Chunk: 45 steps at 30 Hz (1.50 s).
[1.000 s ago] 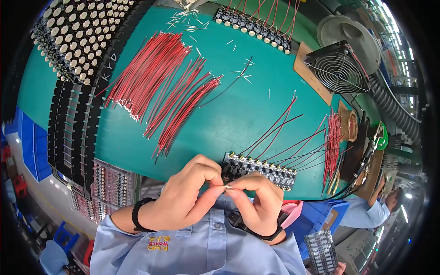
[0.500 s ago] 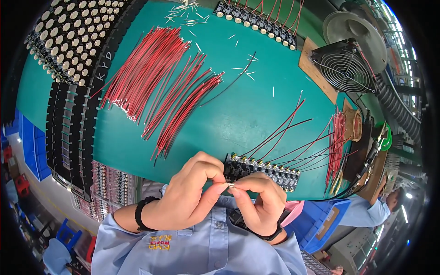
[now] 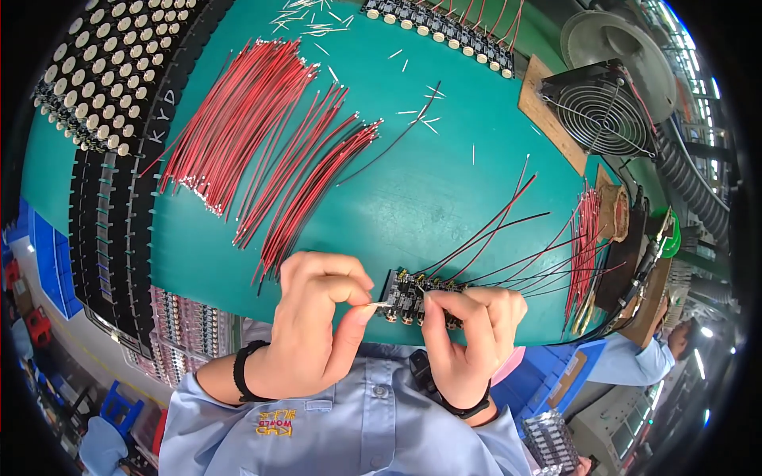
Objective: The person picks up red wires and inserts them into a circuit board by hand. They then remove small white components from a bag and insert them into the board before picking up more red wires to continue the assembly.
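My left hand [image 3: 316, 321] is closed, its thumb and forefinger pinching a few thin white pins [image 3: 382, 305] at the near-left edge of a black circuit board panel [image 3: 401, 295]. My right hand [image 3: 470, 337] is above the panel with thumb and forefinger pressed together. A tiny pale piece seems to show at its fingertips, too small to name. Red and black wires [image 3: 496, 226] rise from the panel's far side. My right fingers hide part of the panel's right half.
Bundles of red wires [image 3: 238, 119] lie on the green mat [image 3: 397, 206]. Loose white pins [image 3: 309, 16] are scattered behind them. Black fixtures with round parts [image 3: 103, 79] stand at left. A fan [image 3: 599, 115], a soldering iron [image 3: 647, 266] and another wired panel [image 3: 444, 36] lie farther off.
My hands were together in front of the panel and have drawn apart. The right hand has moved right and over the panel; the left has shifted slightly left, still pinching white pins.
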Tool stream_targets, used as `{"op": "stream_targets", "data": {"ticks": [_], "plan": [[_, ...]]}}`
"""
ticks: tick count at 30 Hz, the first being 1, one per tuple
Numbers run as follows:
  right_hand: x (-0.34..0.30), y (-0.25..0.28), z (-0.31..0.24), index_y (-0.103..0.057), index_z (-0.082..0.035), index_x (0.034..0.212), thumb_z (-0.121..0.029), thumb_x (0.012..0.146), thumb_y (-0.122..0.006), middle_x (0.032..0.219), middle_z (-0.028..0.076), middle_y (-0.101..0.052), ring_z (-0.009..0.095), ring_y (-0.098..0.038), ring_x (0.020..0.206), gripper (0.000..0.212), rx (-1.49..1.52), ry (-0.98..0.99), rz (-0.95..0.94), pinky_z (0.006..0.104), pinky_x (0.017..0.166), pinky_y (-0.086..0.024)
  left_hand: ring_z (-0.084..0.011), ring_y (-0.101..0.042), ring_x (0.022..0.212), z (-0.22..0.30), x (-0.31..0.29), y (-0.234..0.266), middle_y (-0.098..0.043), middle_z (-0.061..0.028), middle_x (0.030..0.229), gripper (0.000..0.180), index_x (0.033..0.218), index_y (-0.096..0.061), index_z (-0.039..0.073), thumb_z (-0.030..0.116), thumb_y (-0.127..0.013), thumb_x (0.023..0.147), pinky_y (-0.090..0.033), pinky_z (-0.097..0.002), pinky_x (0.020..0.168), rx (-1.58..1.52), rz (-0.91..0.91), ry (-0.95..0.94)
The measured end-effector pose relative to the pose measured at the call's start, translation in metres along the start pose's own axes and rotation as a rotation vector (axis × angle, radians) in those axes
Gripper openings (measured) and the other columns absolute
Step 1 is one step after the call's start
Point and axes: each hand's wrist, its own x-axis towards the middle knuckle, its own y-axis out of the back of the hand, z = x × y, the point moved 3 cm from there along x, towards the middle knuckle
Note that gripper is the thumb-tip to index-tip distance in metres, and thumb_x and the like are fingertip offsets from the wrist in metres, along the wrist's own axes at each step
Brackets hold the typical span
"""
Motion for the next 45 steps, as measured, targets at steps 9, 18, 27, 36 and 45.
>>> {"op": "stream_targets", "data": {"ticks": [9, 18, 27, 36, 45], "plan": [[0.0, -0.011, -0.004, -0.065, -0.014, 0.084, -0.008, 0.066, -0.077, 0.08, -0.002, -0.051, 0.018, -0.047, 0.075, 0.022, -0.149, 0.036, 0.019, 0.0332, 0.075, -0.031, -0.0226, -0.052, 0.083, -0.003, -0.002, -0.002, -0.06, -0.0106, 0.093, 0.013, 0.096, -0.046, 0.006, 0.002, -0.055, 0.087, -0.035, -0.043, 0.088, 0.063, 0.033, -0.042], [-0.002, -0.014, -0.004, -0.064, -0.016, 0.085, -0.011, 0.067, -0.077, 0.08, -0.002, -0.052, 0.018, -0.047, 0.076, 0.023, -0.199, 0.046, 0.021, 0.0332, 0.076, -0.031, -0.0227, -0.055, 0.08, -0.005, -0.002, -0.004, -0.06, -0.0076, 0.096, 0.02, 0.097, -0.05, 0.007, 0.0, -0.062, 0.082, -0.035, -0.0484, 0.089, 0.053, 0.088, -0.046], [0.006, -0.012, -0.016, -0.066, -0.014, 0.09, -0.013, 0.07, -0.076, 0.081, 0.0, -0.053, 0.022, -0.047, 0.077, 0.023, -0.216, 0.071, 0.036, 0.0342, 0.078, -0.033, -0.024, -0.055, 0.084, -0.004, 0.0, 0.004, -0.059, -0.0068, 0.094, 0.017, 0.095, -0.052, 0.007, 0.002, -0.062, 0.082, -0.035, -0.0467, 0.086, 0.055, 0.096, -0.033], [-0.002, 0.018, -0.045, -0.062, 0.0, 0.097, -0.012, 0.087, -0.067, 0.085, 0.013, -0.059, 0.029, -0.056, 0.074, 0.017, 0.347, 0.238, -0.012, 0.0377, 0.072, -0.047, -0.0222, -0.051, 0.09, 0.017, -0.011, -0.024, -0.051, -0.0065, 0.088, 0.009, 0.089, -0.051, 0.007, 0.016, -0.052, 0.092, -0.033, -0.0394, 0.088, -0.071, 0.178, -0.266], [-0.005, 0.013, -0.042, -0.059, 0.001, 0.097, -0.012, 0.092, -0.061, 0.091, 0.015, -0.057, 0.027, -0.054, 0.076, 0.014, 0.366, 0.213, -0.068, 0.0342, 0.069, -0.046, -0.0238, -0.055, 0.082, 0.024, -0.028, -0.015, -0.054, -0.0065, 0.086, 0.014, 0.093, -0.051, 0.008, 0.019, -0.045, 0.097, -0.031, -0.0413, 0.089, -0.161, 0.262, -0.221]]}}
